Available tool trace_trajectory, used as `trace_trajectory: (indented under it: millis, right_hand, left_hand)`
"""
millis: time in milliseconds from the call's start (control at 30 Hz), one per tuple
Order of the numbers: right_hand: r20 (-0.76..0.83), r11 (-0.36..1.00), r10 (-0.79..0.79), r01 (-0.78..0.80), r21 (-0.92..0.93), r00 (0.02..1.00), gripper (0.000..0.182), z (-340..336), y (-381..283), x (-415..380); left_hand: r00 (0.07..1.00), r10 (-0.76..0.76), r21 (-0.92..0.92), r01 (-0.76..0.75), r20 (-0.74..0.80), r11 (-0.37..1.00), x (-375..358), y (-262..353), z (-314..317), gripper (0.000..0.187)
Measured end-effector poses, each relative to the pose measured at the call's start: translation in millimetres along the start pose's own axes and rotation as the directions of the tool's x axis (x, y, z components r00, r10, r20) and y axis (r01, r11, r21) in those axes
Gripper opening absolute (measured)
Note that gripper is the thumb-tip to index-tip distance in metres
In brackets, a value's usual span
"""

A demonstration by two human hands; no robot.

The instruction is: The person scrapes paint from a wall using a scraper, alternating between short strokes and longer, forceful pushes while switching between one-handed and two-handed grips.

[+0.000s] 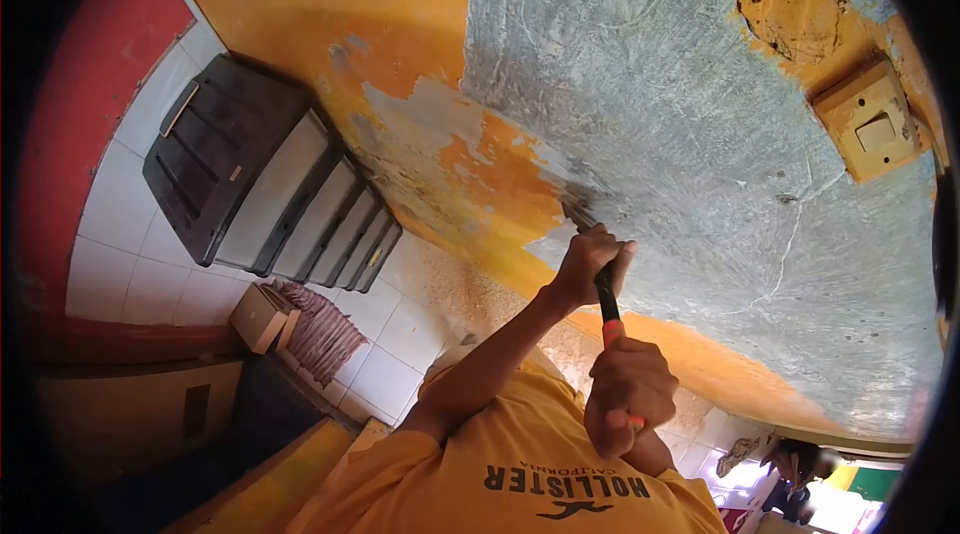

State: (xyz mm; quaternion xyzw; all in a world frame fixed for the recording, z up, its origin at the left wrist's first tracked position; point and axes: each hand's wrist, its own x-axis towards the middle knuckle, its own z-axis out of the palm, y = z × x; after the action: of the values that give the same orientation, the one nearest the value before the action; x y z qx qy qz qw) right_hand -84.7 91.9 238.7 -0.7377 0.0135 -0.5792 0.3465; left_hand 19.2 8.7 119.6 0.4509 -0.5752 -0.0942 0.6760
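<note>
Both my hands grip a long scraper [607,294] with a black and orange-red handle. My left hand [592,262] is closed around its upper shaft near the head, thumb along the side. My right hand [632,389] wraps the lower handle, whose orange end pokes out of the fist. The scraper's dark head touches the wall [680,124], right where ragged orange paint [515,159] meets bare grey plaster. The exact shape of its blade is hard to make out.
Left stands a dark plastic drawer unit [240,164] near the wall. A striped mat [318,329] and a box-like brown object [263,319] lie by it on white tiles. A light switch [872,124] is on the wall, upper right. Dusty debris [440,279] covers floor along the wall.
</note>
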Motion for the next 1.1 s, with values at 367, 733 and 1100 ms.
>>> trace_trajectory:
  millis: [367, 733, 1100]
  right_hand:
    - [0.068, 0.997, -0.042, 0.046, -0.054, 0.997, 0.035, 4, 14, -11]
    - [0.034, 0.999, 0.028, -0.029, 0.026, 0.999, 0.031, -5, 42, -43]
    - [0.085, 0.981, 0.114, -0.098, -0.167, 0.99, 0.036, -11, 68, -66]
  left_hand:
    - [0.999, -0.01, -0.001, 0.01, -0.044, 1.0, -15, -19, 5, 0.04]
    - [0.999, -0.054, 0.065, 0.054, -0.008, 0.996, -43, -49, 9, 0.044]
    - [0.972, -0.216, 0.001, 0.217, 0.092, 0.976, -70, -64, 15, 0.044]
